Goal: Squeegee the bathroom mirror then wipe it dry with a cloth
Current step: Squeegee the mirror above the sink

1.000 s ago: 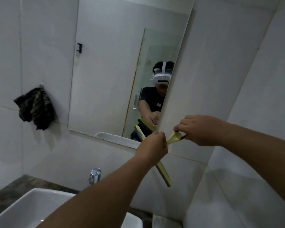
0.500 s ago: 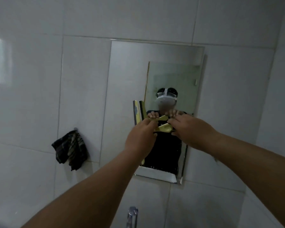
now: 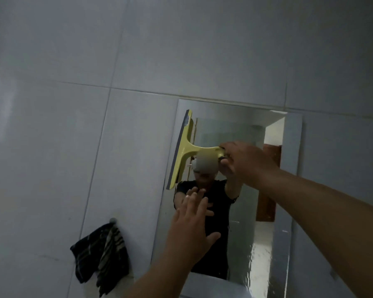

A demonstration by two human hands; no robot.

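A rectangular mirror [image 3: 274, 190] hangs on the tiled wall, with wet ripples on its lower right part. My right hand [image 3: 243, 162] grips the handle of a yellow squeegee [image 3: 184, 150]. Its blade stands nearly upright along the mirror's upper left edge. My left hand [image 3: 192, 224] is open, fingers spread, in front of the mirror's lower left part and below the squeegee; contact with the glass is unclear. A dark checked cloth [image 3: 101, 252] hangs from a wall hook left of the mirror.
Pale glossy tiles [image 3: 52, 147] cover the wall all round the mirror. The reflection shows a person in a dark shirt and a brown door behind. A bright patch sits at the far left edge.
My left hand has let go of the squeegee and dropped lower, open. My right hand has carried the squeegee up to the mirror's upper left. The view has tilted upward.
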